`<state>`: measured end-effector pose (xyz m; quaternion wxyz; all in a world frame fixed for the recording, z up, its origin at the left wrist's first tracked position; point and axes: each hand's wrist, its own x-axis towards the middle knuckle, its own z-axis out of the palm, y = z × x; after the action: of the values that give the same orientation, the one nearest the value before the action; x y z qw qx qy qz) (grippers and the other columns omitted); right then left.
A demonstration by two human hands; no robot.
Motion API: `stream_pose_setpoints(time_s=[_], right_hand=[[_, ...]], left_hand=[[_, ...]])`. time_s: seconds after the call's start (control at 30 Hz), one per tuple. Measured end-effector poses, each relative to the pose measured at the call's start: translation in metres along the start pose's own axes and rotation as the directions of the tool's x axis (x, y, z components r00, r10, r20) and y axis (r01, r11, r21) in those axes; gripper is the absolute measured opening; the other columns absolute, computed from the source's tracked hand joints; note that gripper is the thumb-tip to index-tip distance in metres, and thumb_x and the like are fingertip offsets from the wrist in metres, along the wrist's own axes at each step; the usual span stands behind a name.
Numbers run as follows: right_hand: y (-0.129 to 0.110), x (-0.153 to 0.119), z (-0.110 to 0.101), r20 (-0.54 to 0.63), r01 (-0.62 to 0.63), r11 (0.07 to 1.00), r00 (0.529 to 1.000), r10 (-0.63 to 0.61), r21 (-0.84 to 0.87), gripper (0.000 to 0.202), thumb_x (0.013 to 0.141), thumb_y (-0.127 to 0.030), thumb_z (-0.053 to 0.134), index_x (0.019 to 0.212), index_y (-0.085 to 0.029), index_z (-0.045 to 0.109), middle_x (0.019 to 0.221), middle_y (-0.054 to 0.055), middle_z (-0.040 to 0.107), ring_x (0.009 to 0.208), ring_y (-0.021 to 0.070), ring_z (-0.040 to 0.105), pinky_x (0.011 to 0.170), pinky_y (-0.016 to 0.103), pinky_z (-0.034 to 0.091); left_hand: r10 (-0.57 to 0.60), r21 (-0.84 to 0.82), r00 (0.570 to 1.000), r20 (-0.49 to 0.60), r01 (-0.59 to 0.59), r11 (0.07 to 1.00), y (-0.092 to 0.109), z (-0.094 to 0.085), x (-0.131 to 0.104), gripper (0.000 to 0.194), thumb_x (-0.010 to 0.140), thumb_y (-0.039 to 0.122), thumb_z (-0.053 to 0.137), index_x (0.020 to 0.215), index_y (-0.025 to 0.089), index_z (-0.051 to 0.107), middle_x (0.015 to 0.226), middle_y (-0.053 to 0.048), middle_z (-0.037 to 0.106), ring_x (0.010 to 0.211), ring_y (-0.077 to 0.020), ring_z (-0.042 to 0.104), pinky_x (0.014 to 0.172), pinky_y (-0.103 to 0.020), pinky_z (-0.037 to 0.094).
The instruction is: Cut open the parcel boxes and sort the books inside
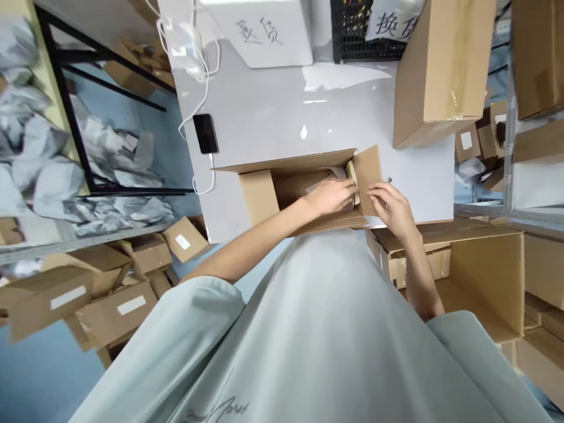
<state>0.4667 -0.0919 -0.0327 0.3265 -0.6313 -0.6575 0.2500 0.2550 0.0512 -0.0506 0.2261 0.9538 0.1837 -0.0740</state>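
An open cardboard box (258,197) lies near the front edge of the white table, its flaps spread outward. My left hand (331,195) reaches into its right end, fingers together and curled beside a pale, slim item (353,176) with a bit of yellow at its top. Whatever those fingertips hold is hidden. Some greyish wrapping (338,171) shows behind the hand. At the box's right side, my right hand (390,207) pinches the edge of the right flap (368,170) between thumb and fingers.
On the table (264,111) are a phone (205,134) with white cables, a white bin (264,41), a black basket (352,50) and a tall closed carton (445,76). Another open carton (484,282) stands low at right. Boxes and grey bags fill shelves at left.
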Motion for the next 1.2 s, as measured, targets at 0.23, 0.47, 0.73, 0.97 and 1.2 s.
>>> stream_pose_setpoints(time_s=[0.23,0.47,0.73,0.97,1.2], right_hand=[[0.012,-0.007,0.002,-0.02,-0.024,0.999,1.0,0.023,-0.032,0.027,0.116,-0.024,0.054,0.121,-0.027,0.08,0.135,0.01,0.081,0.121,0.0279,0.079,0.103,0.041,0.064],[0.011,-0.007,0.004,0.0,-0.013,1.0,1.0,0.013,-0.012,0.029,0.118,-0.026,0.052,0.122,-0.025,0.081,0.132,0.012,0.081,0.115,0.0282,0.081,0.099,0.039,0.063],[0.008,-0.001,0.002,0.039,0.044,0.996,0.998,-0.041,-0.08,0.031,0.118,-0.027,0.05,0.124,-0.027,0.081,0.129,0.01,0.081,0.112,0.0278,0.081,0.093,0.038,0.063],[-0.004,-0.001,0.003,0.028,0.046,0.987,0.999,-0.043,-0.155,0.034,0.119,-0.029,0.049,0.126,-0.028,0.082,0.134,0.01,0.082,0.112,0.0286,0.081,0.092,0.041,0.064],[-0.031,0.006,0.008,-0.123,0.023,0.971,0.991,-0.054,-0.236,0.033,0.116,-0.044,0.06,0.134,-0.027,0.082,0.141,0.013,0.084,0.139,0.0389,0.072,0.117,0.062,0.058]], left_hand=[[0.079,0.237,0.997,-0.004,-0.076,0.969,-0.003,0.029,0.016,0.04,0.109,0.001,0.051,0.135,0.012,0.08,0.135,-0.018,0.079,0.11,-0.029,0.08,0.101,-0.043,0.056],[0.065,0.347,0.995,0.076,-0.088,0.934,-0.018,0.034,-0.001,0.049,0.11,0.0,0.046,0.145,0.012,0.079,0.126,-0.019,0.08,0.112,-0.0297,0.077,0.099,-0.042,0.052],[0.12,0.185,0.991,-0.06,-0.107,0.977,-0.026,0.018,-0.002,0.028,0.104,0.002,0.065,0.105,0.016,0.09,0.129,-0.017,0.083,0.137,-0.032,0.07,0.128,-0.052,0.046],[0.01,0.062,0.961,-0.276,0.008,0.998,-0.032,-0.064,-0.063,0.022,0.112,0.018,0.062,0.121,0.021,0.082,0.138,-0.011,0.083,0.144,-0.0306,0.07,0.12,-0.05,0.057],[-0.208,-0.262,0.871,-0.445,0.096,0.96,-0.047,-0.103,-0.147,0.016,0.11,0.026,0.066,0.123,0.024,0.074,0.122,-0.005,0.087,0.101,-0.0232,0.083,0.087,-0.034,0.063]])
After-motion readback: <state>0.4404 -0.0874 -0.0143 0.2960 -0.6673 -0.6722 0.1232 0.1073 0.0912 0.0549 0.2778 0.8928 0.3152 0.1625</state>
